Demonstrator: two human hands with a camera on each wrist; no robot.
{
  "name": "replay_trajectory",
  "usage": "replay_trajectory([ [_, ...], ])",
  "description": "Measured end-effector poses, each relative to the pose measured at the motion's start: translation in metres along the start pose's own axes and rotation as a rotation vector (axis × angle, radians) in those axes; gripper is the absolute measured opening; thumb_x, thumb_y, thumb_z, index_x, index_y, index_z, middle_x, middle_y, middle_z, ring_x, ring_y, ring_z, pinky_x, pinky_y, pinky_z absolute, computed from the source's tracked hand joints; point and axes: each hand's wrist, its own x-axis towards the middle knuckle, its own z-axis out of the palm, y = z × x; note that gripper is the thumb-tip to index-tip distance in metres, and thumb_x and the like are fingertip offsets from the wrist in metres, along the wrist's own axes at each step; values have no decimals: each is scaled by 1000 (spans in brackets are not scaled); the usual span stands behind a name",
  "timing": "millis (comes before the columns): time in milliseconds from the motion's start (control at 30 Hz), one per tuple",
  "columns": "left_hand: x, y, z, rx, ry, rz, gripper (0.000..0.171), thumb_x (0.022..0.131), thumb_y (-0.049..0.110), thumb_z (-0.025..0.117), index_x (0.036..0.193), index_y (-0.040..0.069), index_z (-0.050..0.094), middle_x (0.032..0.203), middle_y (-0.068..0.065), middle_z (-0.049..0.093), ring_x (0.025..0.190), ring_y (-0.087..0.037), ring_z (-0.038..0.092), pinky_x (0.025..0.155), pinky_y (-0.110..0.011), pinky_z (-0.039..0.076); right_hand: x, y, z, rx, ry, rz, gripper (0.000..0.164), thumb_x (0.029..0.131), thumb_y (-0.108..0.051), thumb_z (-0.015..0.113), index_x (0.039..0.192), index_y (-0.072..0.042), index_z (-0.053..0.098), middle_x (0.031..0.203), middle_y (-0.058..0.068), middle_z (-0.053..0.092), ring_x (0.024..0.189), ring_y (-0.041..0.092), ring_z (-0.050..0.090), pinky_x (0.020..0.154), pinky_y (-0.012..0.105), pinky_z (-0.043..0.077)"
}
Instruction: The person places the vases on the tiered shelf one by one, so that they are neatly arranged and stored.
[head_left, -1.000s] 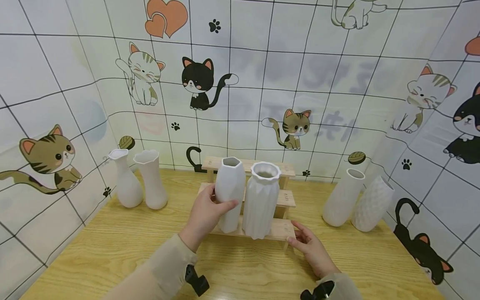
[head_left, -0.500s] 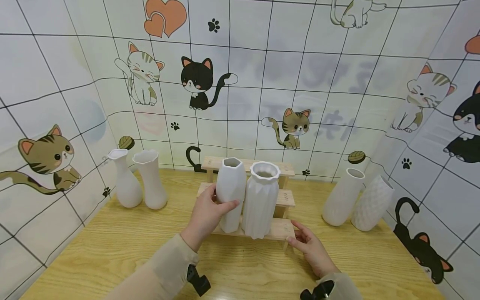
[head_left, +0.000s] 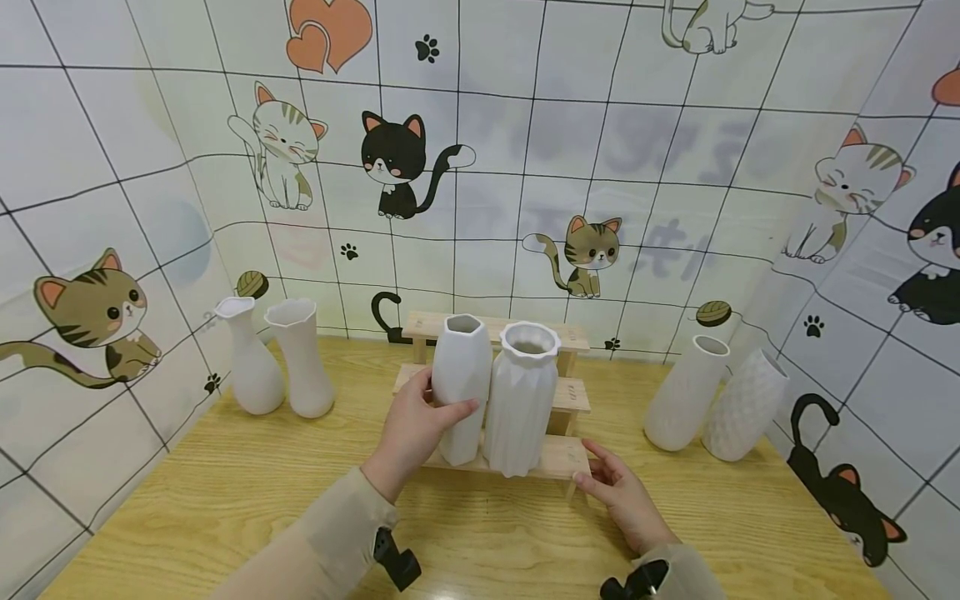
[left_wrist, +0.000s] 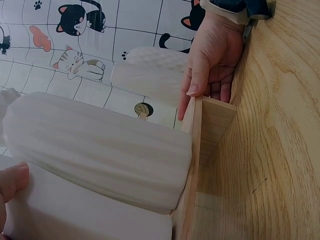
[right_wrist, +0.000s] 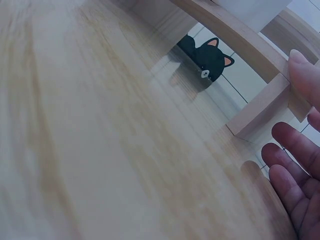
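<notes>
Curling round the faceted vase (head_left: 459, 379), the L hand (head_left: 405, 433) is gripping its lower L side; the R hand (head_left: 622, 500) is pinching the R front corner of the wooden stand (head_left: 562, 460), bottom step. L wrist view is showing what head view is hiding: the step's underside. R wrist view is adding a close-up of a leg (right_wrist: 257, 107) standing on the bench (right_wrist: 115, 160), w/ R fingers (right_wrist: 300, 145) bending nearby. Vase-wise: it's standing upright on the bottom step, plain white, flat-sided, w/ an angular mouth, narrowing twd base, just beside a fluted vase (head_left: 523, 408).
</notes>
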Motion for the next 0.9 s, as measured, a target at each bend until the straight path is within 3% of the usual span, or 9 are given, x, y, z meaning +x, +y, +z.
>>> replay_trajectory([
  [900,-1,-6,-5,-42,-61,27,72,74,29,85,136,16,49,126,-5,56,112,-25,58,90,-48,50,0,1,-1,2,1,5,67,89,-23,70,147,-13,39,122,15,58,107,22,53,90,34,41],
])
